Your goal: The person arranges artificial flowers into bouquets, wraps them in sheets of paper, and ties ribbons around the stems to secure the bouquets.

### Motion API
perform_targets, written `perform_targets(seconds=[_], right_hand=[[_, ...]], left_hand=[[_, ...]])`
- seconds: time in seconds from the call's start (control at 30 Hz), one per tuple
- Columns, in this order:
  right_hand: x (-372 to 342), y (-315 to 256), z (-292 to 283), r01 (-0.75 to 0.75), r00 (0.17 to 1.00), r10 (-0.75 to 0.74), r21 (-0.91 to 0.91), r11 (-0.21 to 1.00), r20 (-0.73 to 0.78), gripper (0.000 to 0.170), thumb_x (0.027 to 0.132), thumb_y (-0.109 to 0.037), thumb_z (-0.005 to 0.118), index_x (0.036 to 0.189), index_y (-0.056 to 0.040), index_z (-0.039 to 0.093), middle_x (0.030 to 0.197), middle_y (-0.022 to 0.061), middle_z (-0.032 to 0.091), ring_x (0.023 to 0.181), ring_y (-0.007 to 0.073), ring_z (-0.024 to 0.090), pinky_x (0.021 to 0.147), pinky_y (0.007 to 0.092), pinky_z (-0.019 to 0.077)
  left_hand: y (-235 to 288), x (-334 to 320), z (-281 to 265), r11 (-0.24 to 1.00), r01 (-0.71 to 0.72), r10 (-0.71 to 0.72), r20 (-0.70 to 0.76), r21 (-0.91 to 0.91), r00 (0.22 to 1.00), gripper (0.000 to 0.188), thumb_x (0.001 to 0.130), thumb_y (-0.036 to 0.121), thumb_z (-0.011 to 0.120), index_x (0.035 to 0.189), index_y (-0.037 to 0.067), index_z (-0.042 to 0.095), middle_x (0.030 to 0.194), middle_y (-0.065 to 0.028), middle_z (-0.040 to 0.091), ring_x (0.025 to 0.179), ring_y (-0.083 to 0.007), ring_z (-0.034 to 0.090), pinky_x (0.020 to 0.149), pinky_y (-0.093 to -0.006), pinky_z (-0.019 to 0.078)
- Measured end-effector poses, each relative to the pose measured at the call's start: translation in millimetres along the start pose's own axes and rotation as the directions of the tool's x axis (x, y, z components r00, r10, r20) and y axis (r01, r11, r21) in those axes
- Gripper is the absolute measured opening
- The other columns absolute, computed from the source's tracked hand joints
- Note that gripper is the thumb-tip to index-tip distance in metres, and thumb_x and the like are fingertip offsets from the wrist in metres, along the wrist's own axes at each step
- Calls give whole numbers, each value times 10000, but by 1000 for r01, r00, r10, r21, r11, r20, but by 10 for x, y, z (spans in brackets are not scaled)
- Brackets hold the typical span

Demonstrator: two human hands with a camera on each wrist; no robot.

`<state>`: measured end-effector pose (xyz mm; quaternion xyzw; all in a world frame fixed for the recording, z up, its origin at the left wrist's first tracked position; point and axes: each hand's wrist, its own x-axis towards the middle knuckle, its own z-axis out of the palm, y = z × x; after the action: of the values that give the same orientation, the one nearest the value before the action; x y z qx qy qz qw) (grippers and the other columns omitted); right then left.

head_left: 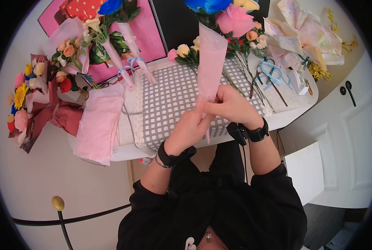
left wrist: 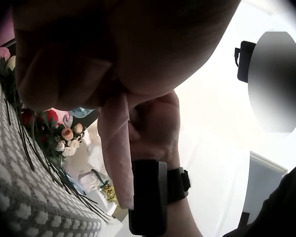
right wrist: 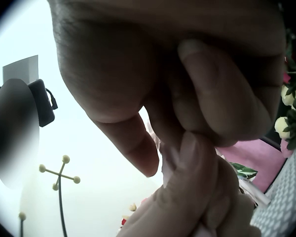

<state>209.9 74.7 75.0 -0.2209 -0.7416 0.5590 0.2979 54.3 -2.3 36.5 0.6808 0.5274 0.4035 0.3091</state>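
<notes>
A pink paper wrap (head_left: 211, 58), rolled into a narrow cone, stands in front of me, its wide mouth at the top. A large blue flower (head_left: 206, 4) overlaps its upper end in the head view. My left hand (head_left: 190, 129) grips the narrow lower part, fingers curled round it. Just above, my right hand (head_left: 231, 106) pinches the paper, thumb across the front. The two hands touch or nearly so. Below the left hand pokes the thin twisted tail (left wrist: 117, 153) of the wrap, seen in the left wrist view. In the right wrist view the fingers hide most of the paper.
A stack of pink paper sheets (head_left: 99, 125) lies at the table's left. Behind it are two wrapped flowers with blue ribbons (head_left: 131, 63) and a dark red bouquet (head_left: 52, 108). Loose stems (head_left: 248, 75), blue ribbon (head_left: 273, 75) and a white box (head_left: 298, 82) lie to the right.
</notes>
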Motion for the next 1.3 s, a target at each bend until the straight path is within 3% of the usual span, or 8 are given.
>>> perform_targets(seconds=[0.13, 0.3, 0.43, 0.8, 0.93, 1.07, 1.13, 1.3], right_hand=[[-166, -132, -200, -157, 987, 147, 200, 967, 64, 261, 925, -177, 656, 1125, -9, 673, 747, -35, 613, 610, 16, 488, 518, 192, 368], [-412, 247, -933, -221, 919, 71, -360, 906, -387, 242, 935, -180, 623, 1103, -22, 695, 714, 16, 641, 624, 62, 560, 566, 230, 441], [-805, 509, -1846, -543, 782, -65, -729, 417, -620, 215, 850, -184, 599, 969, -54, 720, 842, 239, 683, 824, 405, 664, 766, 453, 532], [-413, 1290, -3151, -686, 713, -98, -720, 110, -694, 304, 820, -167, 584, 1082, -54, 691, 995, 245, 683, 958, 395, 658, 873, 450, 515], [-357, 1311, -3284, -693, 720, 28, -716, 89, -693, 260, 830, -186, 588, 1009, -48, 716, 948, 237, 693, 914, 381, 674, 849, 443, 524], [-284, 797, -3001, -586, 769, -224, -801, 125, -598, 249, 848, -233, 617, 941, -32, 731, 778, 190, 703, 787, 349, 698, 747, 416, 546], [-179, 272, -2634, -545, 748, -223, -770, 332, -625, 249, 859, -235, 610, 916, -25, 731, 776, 193, 690, 741, 347, 684, 687, 413, 538], [17, -446, -1915, -252, 838, -308, -819, 515, -451, 213, 906, -211, 653, 898, -4, 705, 715, 10, 648, 646, 87, 562, 596, 263, 443]], left_hand=[[28, -23, -6, 1000, 16, -15, -55, 8, 998, 326, 989, 251, 556, 850, -38, 614, 602, -158, 584, 524, -249, 581, 514, -390, 420], [-169, 36, -191, 993, 24, -40, -141, -114, 989, 358, 1012, 283, 549, 828, -21, 591, 607, -44, 522, 579, -100, 476, 524, -309, 378], [-9, 230, -382, 971, -74, 38, -161, -225, 986, 317, 1017, 275, 552, 854, 5, 584, 667, 40, 482, 639, -49, 425, 542, -269, 363], [-454, 880, -212, 930, -195, 151, -160, -312, 976, 324, 1022, 301, 545, 863, 23, 588, 666, 43, 473, 632, -57, 433, 545, -263, 366], [-510, 858, -324, 904, -95, 27, -166, -416, 986, 359, 1022, 325, 544, 821, 29, 576, 674, 49, 466, 631, -55, 427, 550, -254, 368], [-461, 794, -399, 892, -86, 28, -136, -443, 990, 369, 1021, 327, 548, 811, 24, 574, 680, 47, 477, 636, -53, 434, 554, -255, 376], [-463, 788, -380, 909, -137, 98, -119, -393, 988, 366, 1021, 324, 550, 819, 20, 582, 680, 45, 486, 645, -48, 437, 560, -254, 378], [-298, 738, -397, 869, -60, 70, 0, -491, 998, 358, 1028, 318, 534, 804, 44, 585, 659, 66, 477, 587, -42, 440, 517, -265, 372]])
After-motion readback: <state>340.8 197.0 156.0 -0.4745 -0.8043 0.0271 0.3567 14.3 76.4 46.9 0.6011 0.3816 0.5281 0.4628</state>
